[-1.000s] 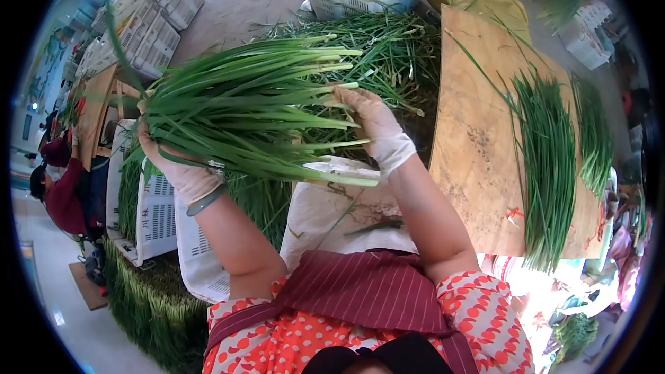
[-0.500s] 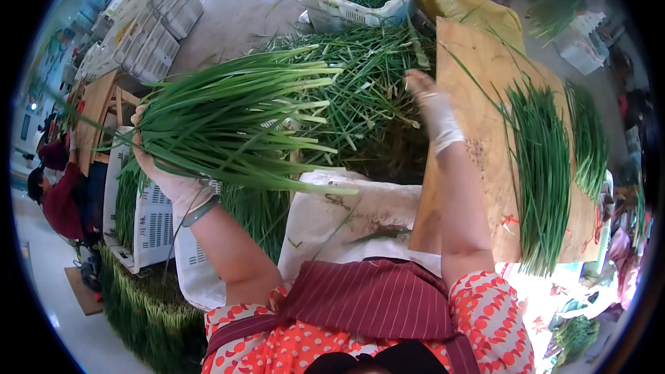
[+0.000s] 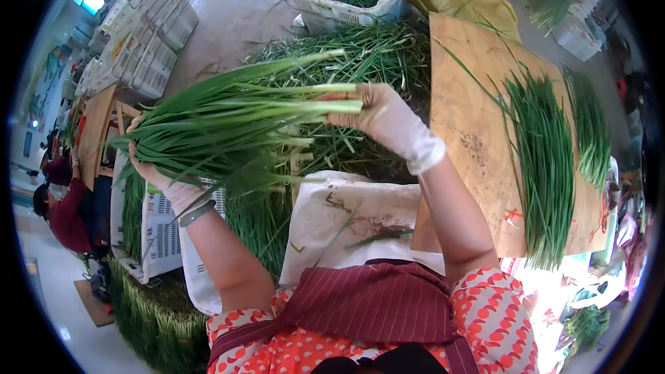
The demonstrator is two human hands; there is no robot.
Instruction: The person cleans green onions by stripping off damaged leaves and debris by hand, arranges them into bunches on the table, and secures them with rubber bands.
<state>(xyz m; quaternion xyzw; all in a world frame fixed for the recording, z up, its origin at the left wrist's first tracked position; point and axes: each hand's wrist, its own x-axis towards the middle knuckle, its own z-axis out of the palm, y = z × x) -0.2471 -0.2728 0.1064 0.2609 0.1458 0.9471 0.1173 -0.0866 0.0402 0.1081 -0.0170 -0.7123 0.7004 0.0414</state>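
A loose bunch of long, flat garlic chives (image 3: 215,121) lies across my left hand (image 3: 170,183), gripped near the leafy end; the leaves hide part of the fingers. Its pale stem ends point right. My right hand (image 3: 391,121), in a whitish glove, is closed on some of those stem ends. Beneath the bunch spreads a heap of loose leaves and trimmings (image 3: 388,52). To the right, a wooden board (image 3: 478,159) carries a laid-out bundle of chives (image 3: 544,173) and a smaller one (image 3: 589,131) beside it.
White crates (image 3: 156,48) are stacked at the far left. Another crate (image 3: 315,10) holding greens stands ahead, near a yellow sack (image 3: 464,7). White sheeting (image 3: 318,225) lies before me. Upright chives (image 3: 149,312) stand at lower left. A person (image 3: 69,215) works at left; another is partly visible at top right.
My right hand has moved left from beside the board and closed on stem ends of the chives. My left hand still holds the bunch, nearly in place.
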